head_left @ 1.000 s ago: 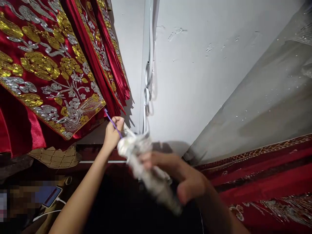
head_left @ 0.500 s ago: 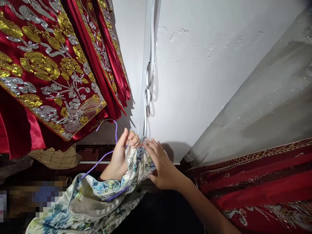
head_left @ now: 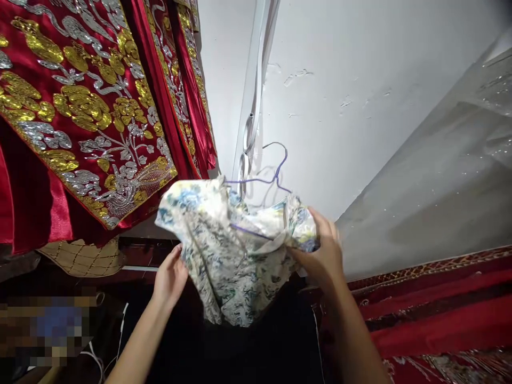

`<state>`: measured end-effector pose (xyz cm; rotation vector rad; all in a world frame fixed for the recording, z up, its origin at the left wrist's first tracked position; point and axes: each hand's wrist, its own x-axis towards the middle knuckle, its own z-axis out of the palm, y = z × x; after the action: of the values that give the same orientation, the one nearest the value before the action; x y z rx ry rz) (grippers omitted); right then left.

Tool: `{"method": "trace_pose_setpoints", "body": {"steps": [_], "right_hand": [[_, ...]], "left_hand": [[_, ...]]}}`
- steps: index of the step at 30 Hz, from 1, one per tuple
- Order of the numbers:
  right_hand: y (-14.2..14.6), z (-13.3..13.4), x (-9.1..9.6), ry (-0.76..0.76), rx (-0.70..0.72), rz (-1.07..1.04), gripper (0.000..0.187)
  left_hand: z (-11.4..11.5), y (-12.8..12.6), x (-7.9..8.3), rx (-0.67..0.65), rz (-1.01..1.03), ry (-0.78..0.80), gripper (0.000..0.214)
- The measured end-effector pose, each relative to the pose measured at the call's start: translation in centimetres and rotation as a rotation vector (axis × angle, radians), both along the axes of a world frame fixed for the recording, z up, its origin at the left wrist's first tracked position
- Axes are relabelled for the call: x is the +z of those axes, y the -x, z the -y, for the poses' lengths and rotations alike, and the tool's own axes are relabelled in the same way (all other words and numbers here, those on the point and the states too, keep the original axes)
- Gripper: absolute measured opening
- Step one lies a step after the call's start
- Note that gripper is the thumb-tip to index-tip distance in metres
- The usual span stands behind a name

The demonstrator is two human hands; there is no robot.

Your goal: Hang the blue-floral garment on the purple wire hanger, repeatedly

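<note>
Right hand (head_left: 325, 252) pinching floral garment (head_left: 228, 250) on purple hanger (head_left: 276, 173); I'm seeing left hand (head_left: 170, 276) lying open, touching its edge.

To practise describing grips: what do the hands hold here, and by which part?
The right hand grips the floral garment at one upper corner; the left hand only touches its lower side edge.

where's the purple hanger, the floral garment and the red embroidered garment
purple hanger (head_left: 276, 178): head view, wire neck just below the hook.
floral garment (head_left: 224, 250): head view, middle of the bunched fabric.
red embroidered garment (head_left: 80, 106): head view, gold flower on the hanging panel.
</note>
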<state>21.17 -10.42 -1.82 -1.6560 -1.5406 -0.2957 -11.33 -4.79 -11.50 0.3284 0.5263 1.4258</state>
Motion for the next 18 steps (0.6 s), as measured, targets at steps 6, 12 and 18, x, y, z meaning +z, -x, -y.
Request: {"method": "trace_pose_setpoints", "body": {"steps": [6, 12, 18], "right_hand": [[2.6, -1.9, 2.5, 0.002, 0.08, 0.121, 0.084], [2.3, -1.6, -0.3, 0.02, 0.088, 0.148, 0.081], [1.2, -1.9, -1.1, 0.079, 0.145, 0.107, 0.085]], "left_hand": [[2.7, 0.3, 1.4, 0.083, 0.119, -0.154, 0.027], [2.6, -4.1, 2.4, -0.131, -0.2, -0.147, 0.028], [0.1, -8.1, 2.7, 0.196, -0.524, -0.21, 0.026]]}}
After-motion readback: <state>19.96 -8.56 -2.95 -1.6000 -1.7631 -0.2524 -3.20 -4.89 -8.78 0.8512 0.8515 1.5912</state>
